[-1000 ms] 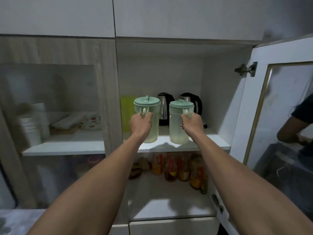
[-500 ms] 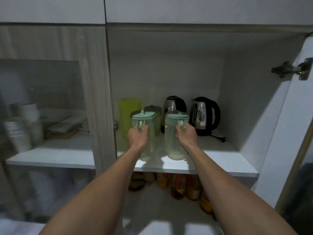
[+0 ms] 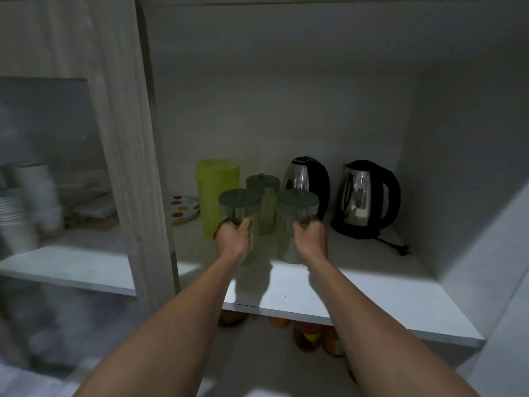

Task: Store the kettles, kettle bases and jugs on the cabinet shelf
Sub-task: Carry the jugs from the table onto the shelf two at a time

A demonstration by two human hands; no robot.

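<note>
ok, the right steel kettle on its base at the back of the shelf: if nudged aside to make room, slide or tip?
The right steel kettle probably slides with its black base rather than tipping: the body widens toward the bottom. Push low, since the kettle may only rest loosely on the base. The cord trails right along the shelf and could drag or snag.

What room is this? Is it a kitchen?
Probably a kitchen cupboard: two kettles stand on the shelf, with a spotted plate beside them and bottles below.
</note>
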